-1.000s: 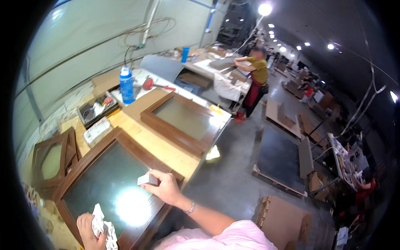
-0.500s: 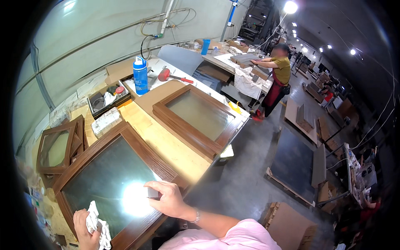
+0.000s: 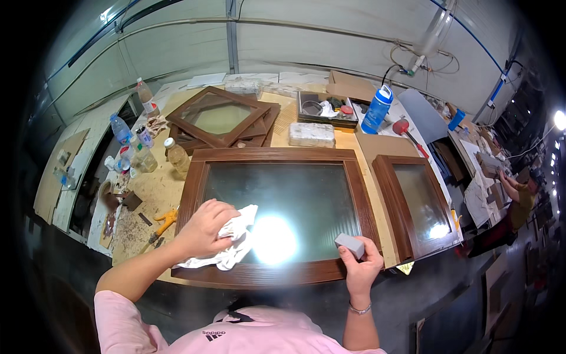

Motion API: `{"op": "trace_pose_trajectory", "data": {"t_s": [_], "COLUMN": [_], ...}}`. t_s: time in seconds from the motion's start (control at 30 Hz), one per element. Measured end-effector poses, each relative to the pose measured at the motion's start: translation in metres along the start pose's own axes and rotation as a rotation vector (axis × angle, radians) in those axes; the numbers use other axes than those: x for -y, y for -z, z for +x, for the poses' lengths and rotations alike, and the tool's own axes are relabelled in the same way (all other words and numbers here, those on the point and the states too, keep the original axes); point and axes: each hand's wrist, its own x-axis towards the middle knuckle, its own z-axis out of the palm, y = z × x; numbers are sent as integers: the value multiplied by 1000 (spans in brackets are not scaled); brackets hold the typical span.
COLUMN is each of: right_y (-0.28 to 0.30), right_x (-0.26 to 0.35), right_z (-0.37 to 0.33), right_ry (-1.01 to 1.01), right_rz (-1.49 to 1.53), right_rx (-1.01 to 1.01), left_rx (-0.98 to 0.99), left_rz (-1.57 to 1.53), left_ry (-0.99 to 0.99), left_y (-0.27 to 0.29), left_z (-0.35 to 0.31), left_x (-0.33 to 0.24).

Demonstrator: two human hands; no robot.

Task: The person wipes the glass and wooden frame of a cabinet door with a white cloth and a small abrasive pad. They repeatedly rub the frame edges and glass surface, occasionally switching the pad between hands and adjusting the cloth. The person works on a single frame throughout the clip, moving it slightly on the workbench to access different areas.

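Note:
In front of me lies a brown wood-framed glass panel (image 3: 283,154), its glass reflecting a bright light. My left hand (image 3: 206,229) grips a crumpled white cloth (image 3: 236,243) over the left front of the frame and glass. Between the thumb and fingers of my right hand (image 3: 361,265) is a grey rectangular block (image 3: 349,243), held at the panel's front right corner. A smaller framed glass panel (image 3: 386,200) lies just right of the large one. Behind and to the left, several more framed panels (image 3: 259,106) are stacked askew.
A whitish block (image 3: 311,134) and a black tray of odds and ends (image 3: 327,121) stand behind the panel. Farther right are a blue bottle (image 3: 376,112) and a red-headed mallet (image 3: 407,131). Several bottles (image 3: 177,156) and a yellow caulking gun (image 3: 167,221) occupy the left. Another person (image 3: 519,194) works at the far right.
My view has swung left toward the bench. The left hand has brought the cloth onto the panel's front left part; the right hand with the block has shifted to the front right corner.

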Motion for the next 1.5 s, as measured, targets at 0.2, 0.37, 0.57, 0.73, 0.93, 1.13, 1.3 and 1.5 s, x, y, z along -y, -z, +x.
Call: {"op": "trace_pose_trajectory", "data": {"t_s": [0.2, 0.37, 0.57, 0.73, 0.93, 1.13, 1.3, 1.5], "right_y": [-10, -11, 4, 1, -17, -28, -13, -1], "right_x": [0, -3, 19, 38, 32, 42, 30, 10], "right_z": [0, 1, -40, -70, -97, -96, -85, -82], "right_ry": [45, -5, 101, -11, 16, 97, -17, -63], "right_rz": [17, 108, 115, 109, -219, -365, -95, 115], "right_rx": [-159, -287, -530, -700, -584, -462, -549, -609], "left_rx": [-19, -4, -181, -106, -88, -85, -116, -118], "left_rz": [-57, -222, -418, -220, -195, -280, -303, -287], "left_ry": [-12, -59, 27, 260, 278, 242, 266, 230], "left_y": [-1, -1, 23, 1, -20, -21, -22, -30], "left_z": [-7, 0, 63, 104, 111, 112, 110, 110], "left_x": [3, 17, 77, 137, 138, 137, 151, 161]}}
